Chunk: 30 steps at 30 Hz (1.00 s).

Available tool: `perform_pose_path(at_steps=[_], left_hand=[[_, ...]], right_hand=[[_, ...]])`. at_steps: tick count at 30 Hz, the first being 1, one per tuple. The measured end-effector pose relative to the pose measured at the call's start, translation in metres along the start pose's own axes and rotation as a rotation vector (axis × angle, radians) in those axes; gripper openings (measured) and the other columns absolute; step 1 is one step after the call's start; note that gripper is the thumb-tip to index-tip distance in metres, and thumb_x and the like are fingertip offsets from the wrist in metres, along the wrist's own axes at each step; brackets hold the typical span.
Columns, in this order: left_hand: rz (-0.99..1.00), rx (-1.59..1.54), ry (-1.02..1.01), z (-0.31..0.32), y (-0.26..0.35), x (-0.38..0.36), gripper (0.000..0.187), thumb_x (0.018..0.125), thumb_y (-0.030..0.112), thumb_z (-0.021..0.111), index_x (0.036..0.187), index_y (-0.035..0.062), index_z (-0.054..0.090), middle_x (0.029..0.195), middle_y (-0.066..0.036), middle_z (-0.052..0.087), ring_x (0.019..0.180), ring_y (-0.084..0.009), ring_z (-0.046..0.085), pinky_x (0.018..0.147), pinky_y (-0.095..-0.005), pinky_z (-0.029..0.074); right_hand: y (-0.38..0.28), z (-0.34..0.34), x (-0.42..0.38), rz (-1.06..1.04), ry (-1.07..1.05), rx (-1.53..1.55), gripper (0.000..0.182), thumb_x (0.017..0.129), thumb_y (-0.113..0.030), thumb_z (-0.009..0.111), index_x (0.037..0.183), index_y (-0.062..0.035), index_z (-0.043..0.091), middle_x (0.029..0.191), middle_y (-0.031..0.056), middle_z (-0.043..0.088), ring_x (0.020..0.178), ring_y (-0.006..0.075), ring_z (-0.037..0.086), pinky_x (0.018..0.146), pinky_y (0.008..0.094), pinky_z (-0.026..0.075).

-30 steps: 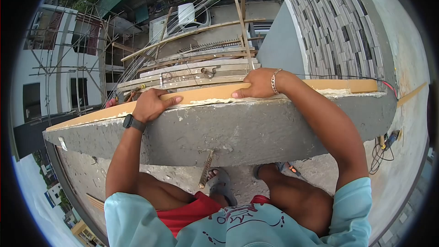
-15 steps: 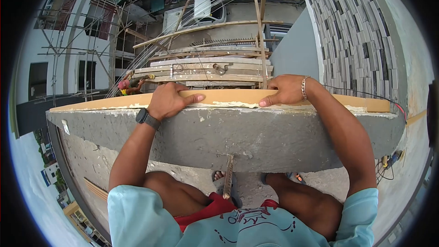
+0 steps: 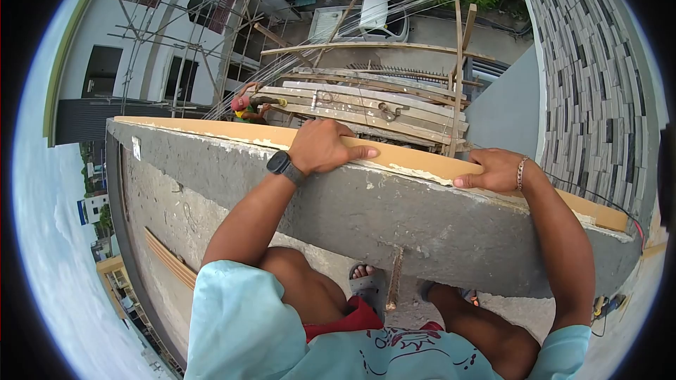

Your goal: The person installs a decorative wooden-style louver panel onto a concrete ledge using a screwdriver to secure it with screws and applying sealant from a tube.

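Observation:
A long tan strip (image 3: 415, 158) runs along the far upper edge of a grey concrete parapet (image 3: 401, 214). Ragged cream-coloured paste shows along the seam between them. My left hand (image 3: 325, 146), with a dark watch at its wrist, is closed over the strip near its middle. Farther right, my right hand (image 3: 496, 170) grips the same strip, its thumb on the near side. The fingers of both hands are mostly hidden behind the strip. A rusty steel bar (image 3: 396, 278) sticks out of the parapet's near face towards me.
Below, beyond the parapet, lie wooden planks (image 3: 366, 109) and a white vehicle (image 3: 384, 17). A co-worker in a red cap (image 3: 241, 103) is beside the planks. Bamboo scaffolding (image 3: 130, 28) stands left, a tiled wall (image 3: 591, 63) right. Wooden strips (image 3: 169, 257) lie on the floor behind the parapet.
My view has turned, so the parapet now slants down to the right and the scene sits farther right. Both hands keep their hold on the tan strip.

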<state>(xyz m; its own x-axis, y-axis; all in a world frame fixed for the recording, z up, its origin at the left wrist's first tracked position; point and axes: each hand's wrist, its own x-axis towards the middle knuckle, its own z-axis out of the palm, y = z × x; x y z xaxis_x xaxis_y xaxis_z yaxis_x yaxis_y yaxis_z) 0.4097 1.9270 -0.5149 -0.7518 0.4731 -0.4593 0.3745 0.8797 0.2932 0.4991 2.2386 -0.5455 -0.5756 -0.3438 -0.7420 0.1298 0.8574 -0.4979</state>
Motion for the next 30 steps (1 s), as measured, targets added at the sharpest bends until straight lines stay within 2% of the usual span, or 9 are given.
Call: perform_pose_path(at_steps=[7,9,10,16,21,24,27,29,30], left_hand=[[0.089,-0.002,-0.089,-0.007,-0.017,0.009,0.074,0.076,0.070,0.052,0.093,0.0011,0.070,0.081,-0.023,0.066,0.083,-0.0368,0.064,0.078,-0.0398,0.050],[-0.014,-0.141,-0.219,-0.016,-0.028,0.016,0.077,0.081,0.071,0.044,0.093,-0.0005,0.070,0.082,-0.023,0.066,0.084,-0.0362,0.064,0.077,-0.0392,0.049],[-0.064,-0.048,-0.260,-0.022,-0.037,0.019,0.091,0.078,0.079,0.033,0.089,-0.0033,0.070,0.082,-0.025,0.065,0.086,-0.0382,0.062,0.080,-0.0419,0.047],[-0.256,0.162,-0.144,-0.029,-0.150,0.018,0.096,0.079,0.081,0.026,0.082,-0.0052,0.069,0.091,-0.025,0.065,0.092,-0.0374,0.061,0.084,-0.0426,0.044],[-0.130,0.287,-0.052,-0.040,-0.192,0.004,0.064,0.090,0.056,0.034,0.081,0.0042,0.070,0.079,-0.021,0.065,0.079,-0.0353,0.062,0.074,-0.0439,0.046],[-0.123,0.247,-0.011,-0.034,-0.207,0.002,0.058,0.090,0.049,0.035,0.077,0.0028,0.068,0.075,-0.021,0.064,0.077,-0.0375,0.062,0.071,-0.0452,0.047],[-0.081,0.232,0.254,-0.030,-0.203,-0.002,0.052,0.084,0.039,0.037,0.069,-0.0034,0.063,0.074,-0.024,0.063,0.073,-0.0400,0.061,0.069,-0.0464,0.048],[-0.140,0.195,0.159,-0.030,-0.213,0.002,0.048,0.087,0.040,0.037,0.088,0.0029,0.068,0.082,-0.024,0.063,0.081,-0.0395,0.059,0.076,-0.0454,0.044],[-0.129,0.195,0.163,-0.031,-0.210,0.003,0.048,0.087,0.040,0.037,0.088,0.0029,0.068,0.082,-0.024,0.063,0.081,-0.0395,0.059,0.076,-0.0454,0.044]], right_hand=[[-0.007,-0.004,-0.005,0.010,-0.002,-0.001,0.088,0.071,-0.077,0.053,0.106,0.0033,0.058,0.100,0.0235,0.061,0.100,0.0348,0.059,0.084,0.0418,0.047],[-0.009,-0.003,-0.008,-0.005,0.024,0.007,0.087,0.071,-0.076,0.053,0.106,0.0034,0.058,0.099,0.0239,0.062,0.099,0.0351,0.059,0.083,0.0419,0.047],[-0.010,-0.003,-0.009,-0.018,0.044,0.017,0.087,0.071,-0.076,0.054,0.106,0.0035,0.059,0.099,0.0242,0.062,0.098,0.0354,0.060,0.083,0.0419,0.047],[-0.014,-0.005,-0.009,0.056,0.037,-0.015,0.081,0.072,-0.071,0.059,0.101,0.0045,0.059,0.095,0.0232,0.062,0.095,0.0344,0.061,0.081,0.0403,0.047],[-0.016,-0.004,-0.008,0.056,0.068,-0.018,0.076,0.071,-0.066,0.063,0.098,0.0050,0.059,0.092,0.0238,0.062,0.090,0.0347,0.061,0.078,0.0403,0.047],[-0.014,-0.001,-0.008,0.061,0.098,-0.017,0.074,0.071,-0.065,0.064,0.096,0.0050,0.060,0.090,0.0236,0.062,0.089,0.0349,0.061,0.076,0.0405,0.047],[-0.014,0.000,-0.011,0.068,0.153,-0.036,0.073,0.071,-0.064,0.064,0.094,0.0047,0.060,0.089,0.0229,0.063,0.088,0.0349,0.061,0.076,0.0407,0.047],[-0.017,0.000,-0.014,0.074,0.188,-0.056,0.072,0.071,-0.064,0.065,0.094,0.0046,0.061,0.089,0.0228,0.063,0.088,0.0348,0.061,0.075,0.0409,0.047],[-0.018,-0.001,-0.014,0.073,0.188,-0.058,0.072,0.071,-0.064,0.064,0.093,0.0040,0.061,0.089,0.0230,0.063,0.088,0.0347,0.061,0.075,0.0410,0.047]])
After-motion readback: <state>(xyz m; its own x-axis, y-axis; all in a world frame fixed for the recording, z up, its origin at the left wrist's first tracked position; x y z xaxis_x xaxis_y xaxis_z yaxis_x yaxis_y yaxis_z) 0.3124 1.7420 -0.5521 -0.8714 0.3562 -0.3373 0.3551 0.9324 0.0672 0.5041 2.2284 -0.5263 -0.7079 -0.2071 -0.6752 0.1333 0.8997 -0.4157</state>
